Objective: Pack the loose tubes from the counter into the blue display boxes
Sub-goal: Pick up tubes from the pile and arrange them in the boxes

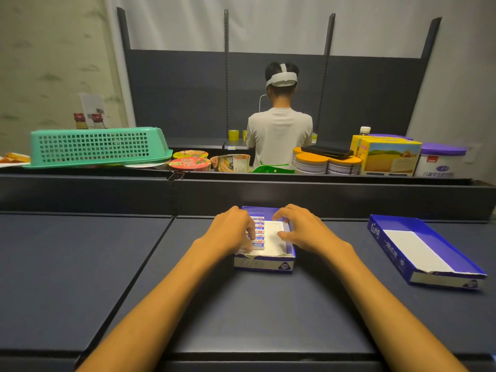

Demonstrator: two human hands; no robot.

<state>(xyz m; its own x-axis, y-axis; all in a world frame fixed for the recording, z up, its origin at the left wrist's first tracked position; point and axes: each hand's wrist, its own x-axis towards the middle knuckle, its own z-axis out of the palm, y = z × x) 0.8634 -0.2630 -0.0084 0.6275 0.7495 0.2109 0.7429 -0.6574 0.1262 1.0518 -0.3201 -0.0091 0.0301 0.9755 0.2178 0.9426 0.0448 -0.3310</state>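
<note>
A small blue display box (264, 265) with a white floor stands on the dark counter straight ahead of me. A row of several small white-and-blue tubes (259, 232) fills its left side; the right side shows bare white card. My left hand (232, 229) hangs over the box's left edge with its fingertips pressing on the tubes. My right hand (303, 229) arches over the right wall, thumb inside the box and fingers at the far rim, holding it. A second, longer blue display box (390, 252) lies at the right with nothing in it.
Behind the counter runs a raised dark ledge. Beyond it sit a green basket (96, 146) turned upside down, instant noodle bowls (190, 162), orange-lidded tins (311, 162), a yellow carton (389, 157) and a purple-lidded tub (440, 161). A person (279, 132) stands with their back to me.
</note>
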